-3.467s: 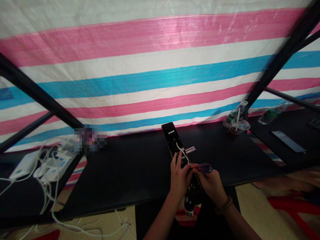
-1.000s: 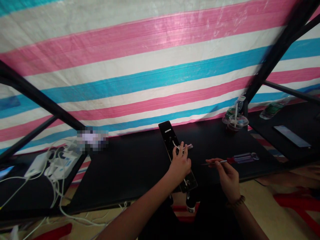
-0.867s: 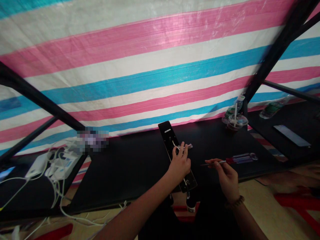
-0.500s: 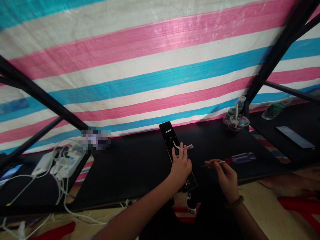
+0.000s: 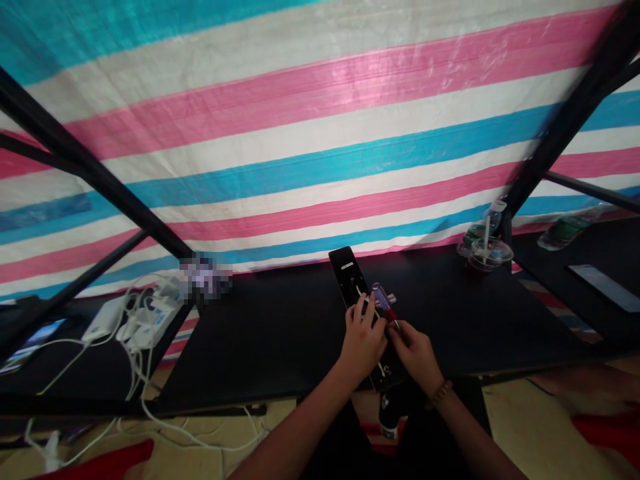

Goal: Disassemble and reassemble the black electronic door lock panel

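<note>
A long, narrow black panel (image 5: 344, 267) with a white label and loose white wires lies slanted on the black table. Across its middle rests my left hand (image 5: 363, 340), fingers spread over the surface and partly covering it. My right hand (image 5: 416, 352) is close on the right side, its fingers pinching the metal shaft of a screwdriver (image 5: 383, 299). The screwdriver's clear purplish handle with a red collar points up and away, beside my left fingertips. Its tip is hidden by my hands. A small pale connector end (image 5: 392, 299) shows behind the handle.
A lidded plastic cup (image 5: 490, 255) with a straw and a bottle stand at the back right. Further right lie another bottle (image 5: 564, 230) and a phone (image 5: 607, 287). Tangled white cables and adapters (image 5: 150, 323) occupy the left. Behind hangs a striped sheet (image 5: 320, 160).
My right hand has moved left to the panel. The screwdriver has swung from its handle pointing right to its handle pointing up and left. My left hand stays on the panel.
</note>
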Action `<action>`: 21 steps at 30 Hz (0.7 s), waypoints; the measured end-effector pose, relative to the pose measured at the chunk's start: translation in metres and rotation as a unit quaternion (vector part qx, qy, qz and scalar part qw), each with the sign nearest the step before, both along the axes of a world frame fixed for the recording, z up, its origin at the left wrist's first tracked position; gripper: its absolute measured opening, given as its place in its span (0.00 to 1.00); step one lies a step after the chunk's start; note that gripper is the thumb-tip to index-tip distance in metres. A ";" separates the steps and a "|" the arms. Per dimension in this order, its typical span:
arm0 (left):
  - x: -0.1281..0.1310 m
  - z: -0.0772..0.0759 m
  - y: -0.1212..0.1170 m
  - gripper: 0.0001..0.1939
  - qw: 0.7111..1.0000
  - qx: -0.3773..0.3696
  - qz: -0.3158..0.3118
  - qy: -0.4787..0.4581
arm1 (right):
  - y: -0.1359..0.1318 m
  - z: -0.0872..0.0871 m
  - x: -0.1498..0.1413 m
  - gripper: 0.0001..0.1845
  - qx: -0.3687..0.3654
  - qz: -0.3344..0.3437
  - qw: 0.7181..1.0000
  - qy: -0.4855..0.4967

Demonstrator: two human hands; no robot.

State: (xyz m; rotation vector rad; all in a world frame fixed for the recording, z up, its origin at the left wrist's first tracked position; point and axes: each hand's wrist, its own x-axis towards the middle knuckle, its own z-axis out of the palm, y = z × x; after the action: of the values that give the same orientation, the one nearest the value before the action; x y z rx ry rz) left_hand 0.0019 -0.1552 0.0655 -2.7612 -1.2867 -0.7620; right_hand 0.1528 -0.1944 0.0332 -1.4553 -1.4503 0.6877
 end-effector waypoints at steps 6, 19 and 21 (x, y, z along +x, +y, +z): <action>-0.005 -0.028 -0.031 0.18 0.968 -0.080 0.127 -0.200 | 0.001 -0.007 -0.020 0.17 -0.006 -0.024 0.995 -0.093; -0.038 -0.064 -0.034 0.22 0.930 -0.107 0.120 -0.330 | -0.017 -0.024 -0.026 0.21 0.003 -0.057 0.995 -0.078; -0.075 -0.052 -0.001 0.21 0.929 -0.035 0.161 -0.330 | -0.019 -0.027 -0.026 0.22 0.008 -0.074 0.994 -0.079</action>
State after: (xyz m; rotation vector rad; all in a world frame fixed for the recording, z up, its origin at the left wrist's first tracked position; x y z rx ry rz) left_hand -0.0727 -0.1565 0.0135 -2.2961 -1.8172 -1.7167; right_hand 0.1265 -0.2132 0.0058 -1.6163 -1.4456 0.4772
